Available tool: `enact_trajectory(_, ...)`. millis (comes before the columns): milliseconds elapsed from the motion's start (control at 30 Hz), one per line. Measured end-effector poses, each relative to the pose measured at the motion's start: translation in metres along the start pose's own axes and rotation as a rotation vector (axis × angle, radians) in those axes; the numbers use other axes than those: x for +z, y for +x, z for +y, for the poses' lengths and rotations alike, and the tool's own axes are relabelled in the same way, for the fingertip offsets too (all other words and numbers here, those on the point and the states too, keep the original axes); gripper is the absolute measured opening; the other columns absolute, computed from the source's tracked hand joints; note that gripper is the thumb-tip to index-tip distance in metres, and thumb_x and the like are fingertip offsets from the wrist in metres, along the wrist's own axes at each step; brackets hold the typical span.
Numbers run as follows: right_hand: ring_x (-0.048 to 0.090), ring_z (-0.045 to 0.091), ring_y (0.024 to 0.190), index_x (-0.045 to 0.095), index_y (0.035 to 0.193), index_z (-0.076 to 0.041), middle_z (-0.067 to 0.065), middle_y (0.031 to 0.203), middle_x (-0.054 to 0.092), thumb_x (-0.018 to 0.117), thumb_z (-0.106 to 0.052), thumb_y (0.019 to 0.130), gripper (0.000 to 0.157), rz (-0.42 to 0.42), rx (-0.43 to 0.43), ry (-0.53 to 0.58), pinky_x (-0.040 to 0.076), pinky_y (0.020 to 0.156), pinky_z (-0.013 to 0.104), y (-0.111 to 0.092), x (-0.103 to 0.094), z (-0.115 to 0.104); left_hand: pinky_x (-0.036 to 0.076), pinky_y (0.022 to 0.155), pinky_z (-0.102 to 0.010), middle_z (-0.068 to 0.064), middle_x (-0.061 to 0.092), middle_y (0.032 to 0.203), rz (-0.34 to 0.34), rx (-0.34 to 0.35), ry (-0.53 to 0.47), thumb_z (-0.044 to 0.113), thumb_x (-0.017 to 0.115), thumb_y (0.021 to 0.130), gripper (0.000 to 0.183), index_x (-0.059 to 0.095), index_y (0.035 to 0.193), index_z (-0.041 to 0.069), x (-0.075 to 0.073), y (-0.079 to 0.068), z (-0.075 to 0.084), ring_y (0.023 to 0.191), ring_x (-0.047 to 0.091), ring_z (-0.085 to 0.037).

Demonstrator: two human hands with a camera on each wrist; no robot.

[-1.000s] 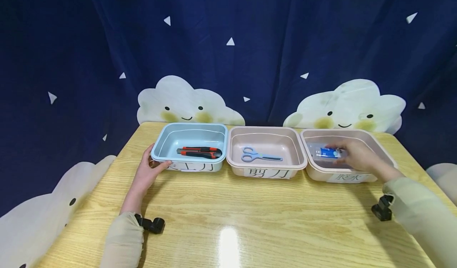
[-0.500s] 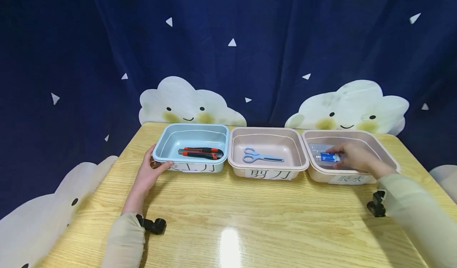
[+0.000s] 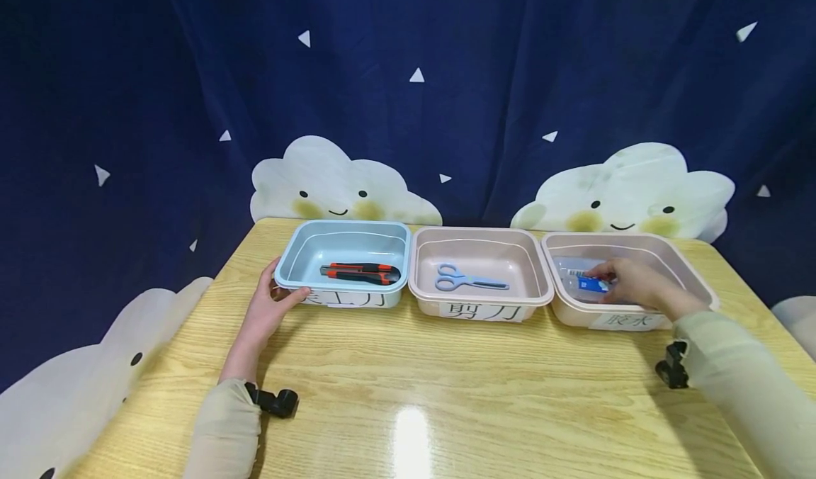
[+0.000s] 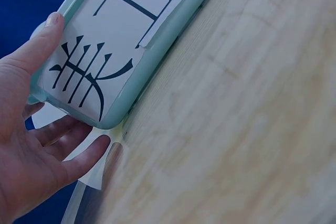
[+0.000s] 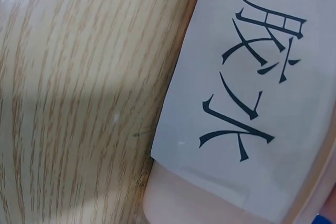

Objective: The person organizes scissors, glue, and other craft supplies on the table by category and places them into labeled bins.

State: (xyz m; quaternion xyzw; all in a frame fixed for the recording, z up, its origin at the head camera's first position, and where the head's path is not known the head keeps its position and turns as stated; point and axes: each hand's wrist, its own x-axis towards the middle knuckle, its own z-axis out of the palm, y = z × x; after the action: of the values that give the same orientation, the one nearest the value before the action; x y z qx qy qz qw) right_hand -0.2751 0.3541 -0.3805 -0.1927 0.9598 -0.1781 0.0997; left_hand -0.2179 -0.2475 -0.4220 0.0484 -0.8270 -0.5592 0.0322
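My left hand (image 3: pixel 268 303) holds the left front corner of a light blue plastic bin (image 3: pixel 345 226). In the left wrist view its thumb lies on the bin's labelled front, with the fingers around the corner and below. Two black and orange utility knives (image 3: pixel 360 273) lie in that bin. Inside the right-hand beige bin (image 3: pixel 685 266), my right hand (image 3: pixel 634 283) pinches a clear glue bottle (image 3: pixel 591 285) with a blue label. Its fingers cover the bottle's right end. More clear plastic shows around the bottle, too indistinct to tell apart.
Between those two stands another beige bin (image 3: pixel 481 231), holding blue scissors (image 3: pixel 472 280). Paper labels with Chinese characters are on the bin fronts. The wooden table (image 3: pixel 446 380) stretches toward me, and a dark blue curtain (image 3: pixel 382 75) hangs behind.
The glue bottle has turned slightly and sits lower in the bin under my right hand. My left hand keeps its place on the blue bin. The view has shifted slightly.
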Motion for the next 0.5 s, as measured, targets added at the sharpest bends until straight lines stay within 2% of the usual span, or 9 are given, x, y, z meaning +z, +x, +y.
enact_trajectory(167, 0.057, 0.037, 0.097, 0.063, 0.108, 0.005, 0.022, 0.104, 0.063, 0.077, -0.009, 0.066, 0.047, 0.009, 0.016, 0.006, 0.043, 0.083, 0.051, -0.003, -0.002, -0.001, 0.034, 0.089, -0.031, -0.016, 0.033, 0.14, -0.009, -0.003, 0.003, 0.029, 0.067, 0.083, 0.087, 0.009, 0.147, 0.023, 0.001, 0.0, 0.001, 0.117, 0.038, -0.028)
enact_trajectory(333, 0.059, 0.035, 0.094, 0.063, 0.108, 0.005, 0.019, 0.101, 0.065, 0.074, -0.009, 0.07, 0.043, 0.015, 0.013, -0.006, 0.043, 0.083, 0.051, -0.007, -0.004, -0.005, 0.033, 0.093, -0.034, -0.017, 0.03, 0.141, -0.038, -0.01, 0.015, 0.027, 0.065, 0.084, 0.086, 0.006, 0.147, 0.02, -0.001, -0.001, 0.003, 0.12, 0.036, -0.029)
enact_trajectory(500, 0.06, 0.032, 0.094, 0.063, 0.107, 0.005, 0.017, 0.099, 0.066, 0.071, -0.009, 0.074, 0.037, 0.05, -0.018, -0.003, 0.044, 0.083, 0.049, -0.007, -0.006, -0.01, 0.036, 0.093, -0.041, -0.023, 0.029, 0.14, -0.092, -0.002, 0.105, 0.037, 0.053, 0.091, 0.076, 0.007, 0.147, 0.013, -0.012, 0.002, 0.01, 0.122, 0.036, -0.034)
